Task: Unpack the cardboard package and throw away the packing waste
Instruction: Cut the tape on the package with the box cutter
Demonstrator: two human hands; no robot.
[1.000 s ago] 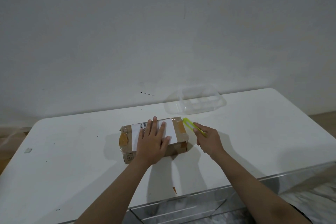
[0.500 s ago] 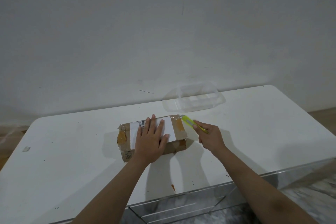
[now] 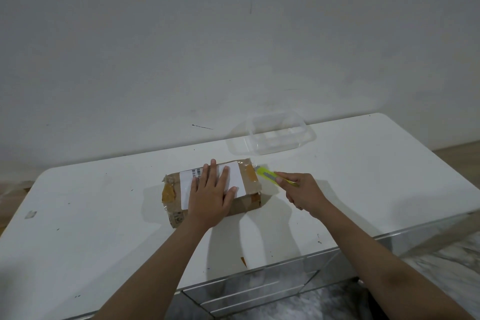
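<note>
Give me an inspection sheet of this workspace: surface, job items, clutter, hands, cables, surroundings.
Surface: white table, speckled with small dark marks.
Job's things: taped cardboard package with a white shipping label, still closed; yellow-green utility knife with its tip at the package's far right corner.
Clutter: clear plastic container behind the package; small scrap near the table's left edge; orange fleck at the front edge.
Hands: left hand presses flat on the label; right hand grips the knife.
Cables: nothing seen.
Surroundings: plain white wall; mirrored drawer fronts below the table.
</note>
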